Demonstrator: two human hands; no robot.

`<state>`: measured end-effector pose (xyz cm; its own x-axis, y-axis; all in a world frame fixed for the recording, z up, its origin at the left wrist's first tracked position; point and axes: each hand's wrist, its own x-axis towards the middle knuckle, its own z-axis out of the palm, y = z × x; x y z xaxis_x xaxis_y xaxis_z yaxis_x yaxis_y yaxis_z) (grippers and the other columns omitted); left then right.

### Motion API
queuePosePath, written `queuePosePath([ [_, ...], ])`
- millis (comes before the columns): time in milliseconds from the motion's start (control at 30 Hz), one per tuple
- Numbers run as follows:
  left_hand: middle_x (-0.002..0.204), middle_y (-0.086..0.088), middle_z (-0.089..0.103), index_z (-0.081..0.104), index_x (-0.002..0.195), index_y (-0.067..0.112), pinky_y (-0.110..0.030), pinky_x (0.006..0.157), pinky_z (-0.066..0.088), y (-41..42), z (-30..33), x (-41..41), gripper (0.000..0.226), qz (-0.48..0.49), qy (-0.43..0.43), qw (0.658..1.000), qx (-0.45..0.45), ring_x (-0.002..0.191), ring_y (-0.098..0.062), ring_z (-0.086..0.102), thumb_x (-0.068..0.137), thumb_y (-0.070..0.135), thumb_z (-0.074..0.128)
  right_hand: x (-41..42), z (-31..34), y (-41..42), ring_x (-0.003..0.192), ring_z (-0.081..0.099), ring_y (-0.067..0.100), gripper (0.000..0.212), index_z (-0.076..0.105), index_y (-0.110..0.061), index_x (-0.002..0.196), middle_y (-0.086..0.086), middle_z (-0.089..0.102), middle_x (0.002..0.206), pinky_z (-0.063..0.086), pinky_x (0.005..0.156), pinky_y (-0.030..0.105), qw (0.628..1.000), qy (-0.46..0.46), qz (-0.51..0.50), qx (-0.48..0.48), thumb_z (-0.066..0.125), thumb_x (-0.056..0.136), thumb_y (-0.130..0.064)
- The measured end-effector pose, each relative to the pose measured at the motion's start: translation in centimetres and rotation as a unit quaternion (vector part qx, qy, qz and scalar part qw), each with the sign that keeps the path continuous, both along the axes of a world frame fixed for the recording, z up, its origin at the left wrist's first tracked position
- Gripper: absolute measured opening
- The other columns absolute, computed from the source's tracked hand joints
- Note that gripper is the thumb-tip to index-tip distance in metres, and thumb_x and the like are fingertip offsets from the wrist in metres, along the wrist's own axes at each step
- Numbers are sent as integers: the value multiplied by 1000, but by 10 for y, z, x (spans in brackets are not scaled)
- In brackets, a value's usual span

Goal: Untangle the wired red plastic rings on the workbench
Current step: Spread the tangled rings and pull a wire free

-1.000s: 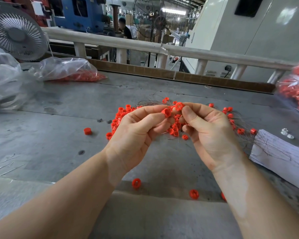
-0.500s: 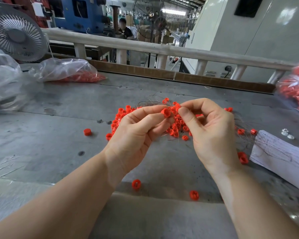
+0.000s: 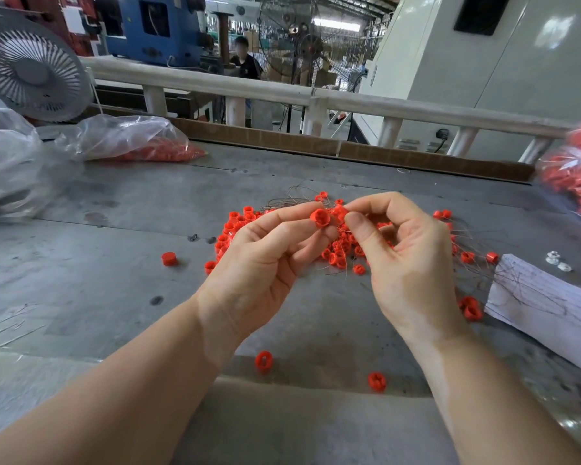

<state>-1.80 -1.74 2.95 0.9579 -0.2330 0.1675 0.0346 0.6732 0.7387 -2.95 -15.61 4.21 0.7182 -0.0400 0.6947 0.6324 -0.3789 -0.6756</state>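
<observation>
The big gray workbench [image 3: 98, 280] has a pile of red rings [image 3: 341, 250] and thin wires [image 3: 292, 199] in its middle, with a white paper [image 3: 544, 303] on its right side. Above the pile, the left hand [image 3: 265, 260] pinches one red ring [image 3: 320, 217] between thumb and finger. The right hand [image 3: 406, 260] pinches another ring [image 3: 339, 211] just beside it.

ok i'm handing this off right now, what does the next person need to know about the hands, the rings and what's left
Left hand: pinches one red ring above the bench.
Right hand: pinches the neighbouring ring, close against the first.
Tangle of wired rings: on the workbench under both hands, thin wires trailing right.
Loose rings: one left, two near the front edge.
Left to do: most of the pile looks tangled.
</observation>
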Motion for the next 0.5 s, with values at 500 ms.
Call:
queuePosePath([
  [500,75,-6,73,77,75,11,-14,64,54,0,-1,0,16,-9,-8,1000,-8,73,-12,71,68,7,63,-1,0,0,60,54,24,14,63,-22,84,-9,64,75,45,55,30,1000,-16,2,-3,63,87,-8],
])
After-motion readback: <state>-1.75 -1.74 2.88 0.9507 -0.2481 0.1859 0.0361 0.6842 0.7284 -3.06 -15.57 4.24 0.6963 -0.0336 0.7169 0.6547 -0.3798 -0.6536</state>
